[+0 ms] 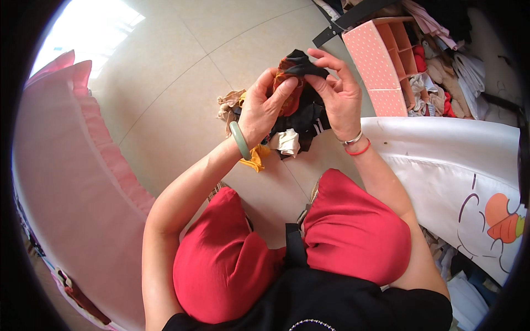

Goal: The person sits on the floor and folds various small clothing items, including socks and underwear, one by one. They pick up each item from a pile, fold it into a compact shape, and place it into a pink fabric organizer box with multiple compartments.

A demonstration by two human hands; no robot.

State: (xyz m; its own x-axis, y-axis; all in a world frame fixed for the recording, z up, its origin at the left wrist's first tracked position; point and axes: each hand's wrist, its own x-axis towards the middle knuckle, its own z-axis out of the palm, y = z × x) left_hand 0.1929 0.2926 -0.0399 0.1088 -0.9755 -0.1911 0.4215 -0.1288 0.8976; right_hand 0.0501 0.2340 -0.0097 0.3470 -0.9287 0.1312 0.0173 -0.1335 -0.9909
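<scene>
Both my hands are raised over a small heap of clothing on the floor. Between them is a sock (300, 66), black at the top and patterned rust-red lower down. My left hand (260, 107) pinches its left side between thumb and fingers. On the other side, my right hand (338, 105) grips the black edge with thumb and fingertips. In the heap below lie a white crumpled piece (287, 142), a mustard-yellow piece (255, 159), a beige piece (227, 107) and black cloth (305, 118). My hands cover part of the heap.
A pink dotted organizer box (372, 66) with compartments stands at the far right, small garments in and beside it. White fabric with a carrot drawing (452, 171) lies along the right. A pink ruffled bed cover (77, 165) fills the left. Pale tiles (171, 83) form the floor.
</scene>
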